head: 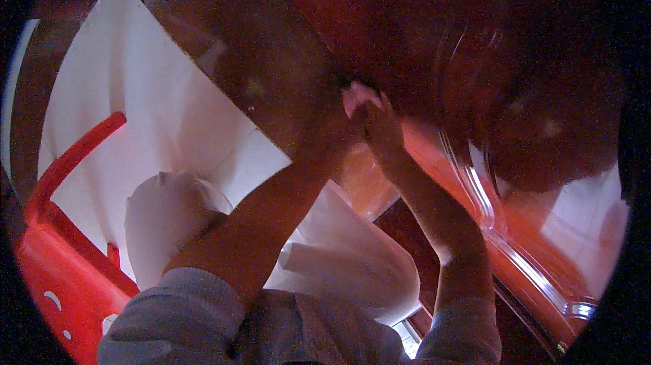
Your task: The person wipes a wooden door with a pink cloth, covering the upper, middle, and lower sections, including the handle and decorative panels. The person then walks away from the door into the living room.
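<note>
In the dim centre of the head view, both my arms reach forward and my hands come together. A small pink piece, perhaps cloth point(360, 96), shows at my fingers. My right hand point(379, 110) is against it, with the fingers bent. My left hand point(353, 110) lies beside it, mostly lost in shadow, so its fingers cannot be made out. Around the hands is a dark reddish-brown glossy wooden surface point(274, 70), which looks like furniture. A lighter orange-brown patch of it point(363, 182) shows between my forearms.
A red plastic chair point(66, 263) stands at the lower left on a pale floor point(101, 85). A whitish bag-like thing point(163, 212) is beside my left arm. Glossy reddish wood with shiny moulded trim point(524, 263) runs along the right.
</note>
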Tool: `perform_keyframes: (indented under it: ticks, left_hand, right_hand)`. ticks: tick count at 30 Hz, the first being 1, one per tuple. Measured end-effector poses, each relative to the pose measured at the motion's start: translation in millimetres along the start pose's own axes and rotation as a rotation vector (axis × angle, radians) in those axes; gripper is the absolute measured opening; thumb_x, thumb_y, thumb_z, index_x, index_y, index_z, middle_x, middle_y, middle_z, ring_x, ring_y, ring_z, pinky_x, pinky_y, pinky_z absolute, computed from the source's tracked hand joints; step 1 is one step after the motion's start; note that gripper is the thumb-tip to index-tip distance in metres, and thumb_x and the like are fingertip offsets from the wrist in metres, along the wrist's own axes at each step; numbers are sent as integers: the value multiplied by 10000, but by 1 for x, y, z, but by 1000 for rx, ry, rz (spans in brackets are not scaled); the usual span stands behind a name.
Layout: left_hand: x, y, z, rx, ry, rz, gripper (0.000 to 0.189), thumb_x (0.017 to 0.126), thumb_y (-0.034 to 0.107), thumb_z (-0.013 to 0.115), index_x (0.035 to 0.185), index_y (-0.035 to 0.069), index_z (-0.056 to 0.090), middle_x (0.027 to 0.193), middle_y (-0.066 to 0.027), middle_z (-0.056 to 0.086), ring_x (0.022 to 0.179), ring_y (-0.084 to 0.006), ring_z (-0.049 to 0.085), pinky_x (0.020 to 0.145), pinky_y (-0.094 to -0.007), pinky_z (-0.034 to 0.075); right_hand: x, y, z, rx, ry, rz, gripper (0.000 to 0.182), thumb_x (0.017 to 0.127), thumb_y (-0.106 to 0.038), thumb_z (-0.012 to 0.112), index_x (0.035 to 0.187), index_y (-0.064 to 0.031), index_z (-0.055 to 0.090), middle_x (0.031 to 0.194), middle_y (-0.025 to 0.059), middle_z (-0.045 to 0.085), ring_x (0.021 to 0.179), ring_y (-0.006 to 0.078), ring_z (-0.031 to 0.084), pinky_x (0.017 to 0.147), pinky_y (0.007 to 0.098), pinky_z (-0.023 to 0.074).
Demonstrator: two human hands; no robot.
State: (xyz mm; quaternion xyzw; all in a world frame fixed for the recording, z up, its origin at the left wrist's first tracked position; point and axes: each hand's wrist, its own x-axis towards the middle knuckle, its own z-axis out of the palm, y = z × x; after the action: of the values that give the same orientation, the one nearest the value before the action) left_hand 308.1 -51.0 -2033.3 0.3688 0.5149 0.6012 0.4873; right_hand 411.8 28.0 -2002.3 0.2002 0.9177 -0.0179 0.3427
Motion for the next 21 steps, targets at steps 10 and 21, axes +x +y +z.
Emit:
perform_keyframes:
  ticks: [10,21]
  left_hand:
    - [37,-27,5,-376,306,-334,365,940,286,299,1142,30,464,1061,-109,516,958,-220,486,852,-319,394]
    - [35,-36,21,-461,356,-496,372,941,305,290,1091,39,501,981,-107,551,876,-222,519,788,-325,420]
  right_hand:
    - [51,14,35,1499,426,-145,366,940,-258,328,1222,-54,442,1266,66,448,1186,163,382,1004,283,280]
    - [16,-25,-35,1844,227,440,485,897,-358,441,1238,-16,392,1222,67,491,1108,183,469,953,285,345]
